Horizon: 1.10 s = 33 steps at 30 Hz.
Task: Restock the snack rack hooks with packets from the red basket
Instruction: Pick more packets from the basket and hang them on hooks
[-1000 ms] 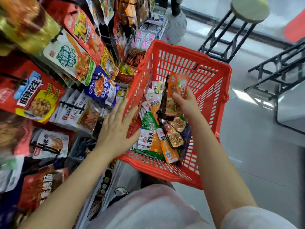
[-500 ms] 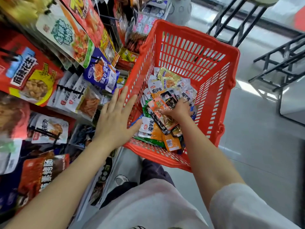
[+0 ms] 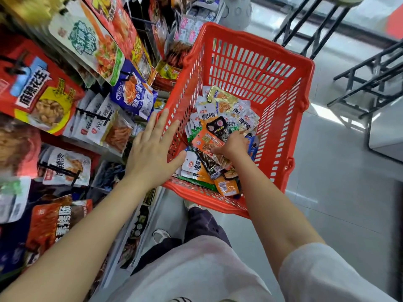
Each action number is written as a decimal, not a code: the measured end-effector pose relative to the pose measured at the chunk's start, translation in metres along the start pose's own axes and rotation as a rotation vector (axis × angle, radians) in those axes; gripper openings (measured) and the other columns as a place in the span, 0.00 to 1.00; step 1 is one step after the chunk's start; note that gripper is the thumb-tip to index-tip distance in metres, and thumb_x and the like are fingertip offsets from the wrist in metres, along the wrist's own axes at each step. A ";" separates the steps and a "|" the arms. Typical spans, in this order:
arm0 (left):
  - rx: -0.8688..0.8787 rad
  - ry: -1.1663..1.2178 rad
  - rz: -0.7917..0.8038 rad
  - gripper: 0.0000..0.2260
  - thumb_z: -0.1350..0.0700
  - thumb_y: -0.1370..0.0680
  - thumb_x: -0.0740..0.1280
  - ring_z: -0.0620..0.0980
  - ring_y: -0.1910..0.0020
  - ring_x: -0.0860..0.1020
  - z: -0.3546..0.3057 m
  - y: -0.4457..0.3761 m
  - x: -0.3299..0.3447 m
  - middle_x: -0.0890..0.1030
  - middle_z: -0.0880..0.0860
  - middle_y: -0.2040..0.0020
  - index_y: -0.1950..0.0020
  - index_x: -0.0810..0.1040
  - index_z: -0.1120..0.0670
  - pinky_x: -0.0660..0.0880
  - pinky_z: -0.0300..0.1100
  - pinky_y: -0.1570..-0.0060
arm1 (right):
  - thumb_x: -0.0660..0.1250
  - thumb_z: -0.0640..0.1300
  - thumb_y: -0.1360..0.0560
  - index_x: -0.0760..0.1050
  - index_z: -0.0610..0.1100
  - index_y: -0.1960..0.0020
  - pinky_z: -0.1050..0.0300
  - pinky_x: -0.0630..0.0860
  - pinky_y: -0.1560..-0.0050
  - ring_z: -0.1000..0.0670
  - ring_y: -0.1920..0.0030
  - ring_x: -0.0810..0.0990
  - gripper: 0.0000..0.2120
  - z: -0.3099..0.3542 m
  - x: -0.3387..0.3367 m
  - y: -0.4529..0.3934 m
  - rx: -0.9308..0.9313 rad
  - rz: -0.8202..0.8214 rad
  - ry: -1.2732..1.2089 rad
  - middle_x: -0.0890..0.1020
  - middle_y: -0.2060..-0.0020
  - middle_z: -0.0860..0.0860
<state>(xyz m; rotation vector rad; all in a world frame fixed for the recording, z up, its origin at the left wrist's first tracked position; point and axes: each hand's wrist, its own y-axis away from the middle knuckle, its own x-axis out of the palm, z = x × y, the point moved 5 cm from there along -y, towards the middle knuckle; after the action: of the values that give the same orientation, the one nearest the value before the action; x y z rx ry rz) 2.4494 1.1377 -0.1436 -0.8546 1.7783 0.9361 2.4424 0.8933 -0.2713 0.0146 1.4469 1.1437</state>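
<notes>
Head view: our right hand (image 3: 232, 147) grasps light, crinkly, slippery snack packets (image 3: 209, 144) inside the red basket (image 3: 250, 62); pinch the top edges. Our left hand (image 3: 152, 149), at nine o'clock, rests released against its wall.

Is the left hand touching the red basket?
Touching. The head view shows the left hand lying flat, fingers straight, against the red basket at its near-left rim.

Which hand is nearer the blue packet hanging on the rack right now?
Left. The left hand lies flat against the red basket wall, just below the blue packet. The right hand is down inside the basket among the loose packets, farther from it.
</notes>
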 end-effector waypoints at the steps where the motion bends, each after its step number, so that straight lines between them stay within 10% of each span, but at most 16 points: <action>1: 0.000 0.002 0.000 0.35 0.36 0.20 0.54 0.47 0.19 0.35 0.000 0.000 0.000 0.36 0.47 0.17 0.17 0.48 0.47 0.48 0.57 0.22 | 0.81 0.61 0.37 0.61 0.38 0.25 0.39 0.67 0.29 0.37 0.26 0.64 0.52 0.001 0.002 0.001 -0.034 0.003 0.016 0.68 0.27 0.40; 14: 0.028 0.019 0.000 0.37 0.36 0.20 0.58 0.48 0.19 0.34 -0.002 -0.002 -0.004 0.35 0.48 0.17 0.16 0.48 0.50 0.46 0.56 0.22 | 0.79 0.45 0.31 0.71 0.40 0.33 0.46 0.78 0.41 0.43 0.44 0.81 0.30 0.021 -0.036 0.017 -0.219 0.101 -0.440 0.81 0.41 0.45; 17: 0.059 0.030 0.057 0.49 0.25 0.28 0.61 0.51 0.20 0.32 -0.004 0.007 -0.004 0.33 0.49 0.18 0.17 0.44 0.46 0.42 0.57 0.23 | 0.80 0.48 0.32 0.71 0.38 0.31 0.46 0.72 0.35 0.41 0.38 0.78 0.34 0.016 -0.052 0.021 -0.221 0.160 -0.432 0.79 0.37 0.42; 21: 0.066 0.010 0.105 0.61 0.14 0.44 0.53 0.57 0.20 0.33 -0.004 0.034 0.006 0.32 0.51 0.18 0.17 0.44 0.42 0.43 0.61 0.23 | 0.76 0.45 0.27 0.74 0.38 0.40 0.54 0.78 0.51 0.44 0.50 0.82 0.20 -0.004 -0.022 0.030 -0.132 0.221 -0.342 0.82 0.49 0.44; 27: 0.009 0.001 0.128 0.67 0.12 0.49 0.51 0.54 0.20 0.30 -0.004 0.033 0.008 0.29 0.50 0.20 0.18 0.37 0.46 0.42 0.58 0.22 | 0.75 0.55 0.26 0.60 0.49 0.21 0.39 0.60 0.26 0.31 0.24 0.57 0.40 -0.017 0.011 0.026 -0.031 0.164 -0.060 0.54 0.23 0.35; 33: -0.025 0.038 0.093 0.68 0.16 0.49 0.56 0.52 0.20 0.31 -0.006 0.035 0.005 0.30 0.53 0.19 0.18 0.37 0.48 0.39 0.51 0.23 | 0.76 0.56 0.28 0.64 0.50 0.24 0.37 0.64 0.28 0.34 0.25 0.59 0.37 -0.007 0.012 0.026 -0.131 0.028 -0.011 0.61 0.27 0.36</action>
<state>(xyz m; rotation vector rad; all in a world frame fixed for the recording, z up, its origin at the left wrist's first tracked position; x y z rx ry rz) 2.4153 1.1480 -0.1379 -0.8162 1.8556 1.0105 2.4180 0.9094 -0.2652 -0.0510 1.3628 1.2576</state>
